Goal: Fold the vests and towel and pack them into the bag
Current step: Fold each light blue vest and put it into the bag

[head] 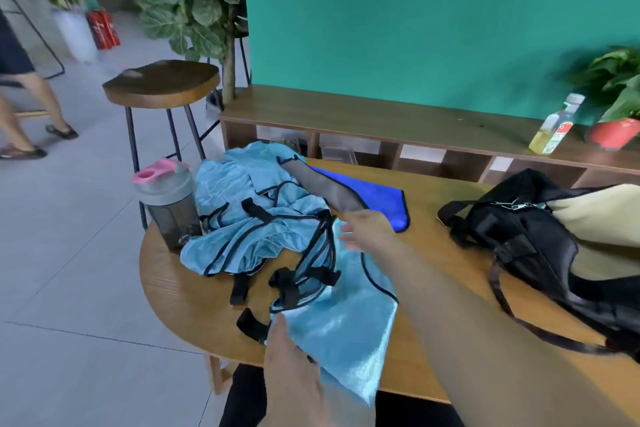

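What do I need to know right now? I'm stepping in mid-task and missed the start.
Hands: left hand pinches the near corner of the spread vest; right hand lies open on its far end.
Things: other vests heaped beside the shaker bottle, blue towel behind them, bag on the table at right.
Done: nothing looks folded or packed.
Left: fold everything, pack the bag.

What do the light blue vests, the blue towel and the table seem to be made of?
The light blue vests look like thin synthetic mesh cloth with a slight sheen and black edging. The blue towel looks like soft matte cloth, maybe microfibre; the picture is too blurred to be sure. The table looks like wood, with visible grain and a smooth finish.
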### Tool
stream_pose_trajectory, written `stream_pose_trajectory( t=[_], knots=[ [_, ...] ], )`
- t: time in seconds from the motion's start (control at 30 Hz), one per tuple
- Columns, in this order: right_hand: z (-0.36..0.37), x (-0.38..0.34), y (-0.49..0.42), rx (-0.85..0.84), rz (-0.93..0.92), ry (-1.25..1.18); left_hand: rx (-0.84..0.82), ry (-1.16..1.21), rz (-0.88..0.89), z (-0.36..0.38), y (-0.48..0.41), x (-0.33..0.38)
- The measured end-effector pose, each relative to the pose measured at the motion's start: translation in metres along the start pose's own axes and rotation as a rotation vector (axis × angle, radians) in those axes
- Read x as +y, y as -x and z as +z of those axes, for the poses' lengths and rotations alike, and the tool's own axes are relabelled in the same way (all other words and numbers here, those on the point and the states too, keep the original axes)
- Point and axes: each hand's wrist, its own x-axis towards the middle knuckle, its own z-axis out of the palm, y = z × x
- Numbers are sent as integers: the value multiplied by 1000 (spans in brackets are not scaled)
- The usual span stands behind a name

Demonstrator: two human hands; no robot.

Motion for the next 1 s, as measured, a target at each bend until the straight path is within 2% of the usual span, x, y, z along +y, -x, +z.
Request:
stream_pose_trajectory(
  t=[0.07, 0.17, 0.27, 0.37, 0.5, 0.63, 0.73, 0.83, 0.9, 1.0],
  knots=[
    [2, 18, 5, 65, -161, 300, 48, 21, -12, -8, -17, 9],
    [-21, 48, 13, 115, -377, 730, 123, -93, -7, -20, -40, 6],
    [-44, 80, 19, 60, -421, 902, 135, -238, 76, -20, -39, 1],
    [-62, 106, 26, -40, -387, 1026, 144, -339, 112, -21, -48, -2],
    [-78, 129, 51, 126, -290, 1011, 74, -538, 97, -13, -62, 2],
    [-87, 154, 96, 384, -92, 980, 4, -780, 124, 9, -80, 6],
    [-94, 164, 133, 444, 32, 994, -107, -975, 200, 32, -93, 5],
    [-99, 164, 159, 447, 74, 1052, -252, -1182, 341, 49, -102, 6],
    [-109, 158, 164, 516, 67, 1040, -295, -1233, 397, 56, -107, 9],
    [-137, 142, 148, 569, -31, 918, -242, -1173, 446, 56, -115, 10]
  ],
)
